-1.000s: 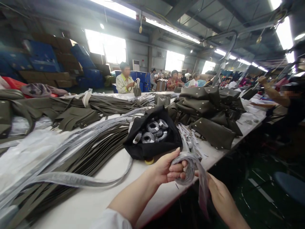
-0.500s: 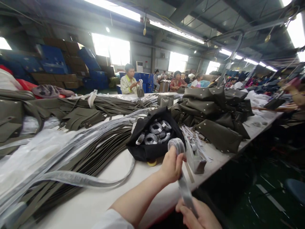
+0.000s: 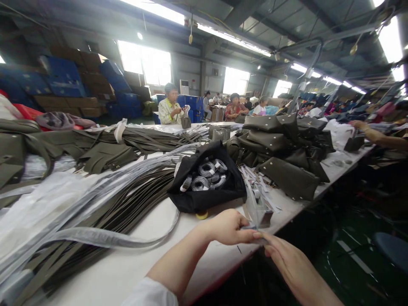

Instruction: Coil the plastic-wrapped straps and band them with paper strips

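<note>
Both your hands pinch a clear plastic strip at the near edge of the bench.

Your left hand [image 3: 228,227] is closed, fingers and thumb clamped on the clear plastic strip [image 3: 250,204], which rises thin and see-through from the pinch. Your right hand [image 3: 291,265] meets it from below the bench edge, fingertips together on the same strip, touching the left fingertips. Just beyond your left hand sits a black bag [image 3: 207,182], open on top, with silver-grey rolls [image 3: 205,176] inside, and a small yellow disc [image 3: 202,215] lies at its near side. Left of the bag, long dark straps [image 3: 127,199] and clear sleeves [image 3: 95,238] spread over the white bench [image 3: 127,267]. Right of the bag, dark olive bag pieces [image 3: 283,148] are heaped.
</note>
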`<act>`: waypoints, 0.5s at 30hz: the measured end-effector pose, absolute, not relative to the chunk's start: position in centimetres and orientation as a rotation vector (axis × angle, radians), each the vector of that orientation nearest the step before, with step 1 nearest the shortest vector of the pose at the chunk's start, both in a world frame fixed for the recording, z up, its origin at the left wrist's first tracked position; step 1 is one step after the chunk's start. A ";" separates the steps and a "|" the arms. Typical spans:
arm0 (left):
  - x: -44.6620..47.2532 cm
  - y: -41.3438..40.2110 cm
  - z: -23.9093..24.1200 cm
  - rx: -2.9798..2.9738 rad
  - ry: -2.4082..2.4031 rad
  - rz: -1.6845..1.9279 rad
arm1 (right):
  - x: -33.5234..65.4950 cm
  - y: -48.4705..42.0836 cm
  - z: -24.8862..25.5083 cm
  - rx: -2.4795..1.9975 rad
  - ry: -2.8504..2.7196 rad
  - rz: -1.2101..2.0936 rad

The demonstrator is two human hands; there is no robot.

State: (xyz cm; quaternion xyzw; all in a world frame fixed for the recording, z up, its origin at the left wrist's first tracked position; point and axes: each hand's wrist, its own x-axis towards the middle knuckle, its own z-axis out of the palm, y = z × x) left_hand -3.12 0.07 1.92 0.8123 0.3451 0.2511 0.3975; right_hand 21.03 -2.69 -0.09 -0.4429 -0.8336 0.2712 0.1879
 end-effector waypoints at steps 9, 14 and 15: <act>-0.4 -0.1 -0.3 1.134 0.327 0.724 | 20.7 -3.2 0.8 -1.246 -2.035 1.035; 1.1 0.0 -1.7 0.886 0.193 0.667 | 20.3 -3.3 0.0 -1.188 -1.905 1.137; 0.9 0.1 -1.8 0.886 0.182 0.663 | 20.2 -3.4 0.0 -1.195 -1.890 1.138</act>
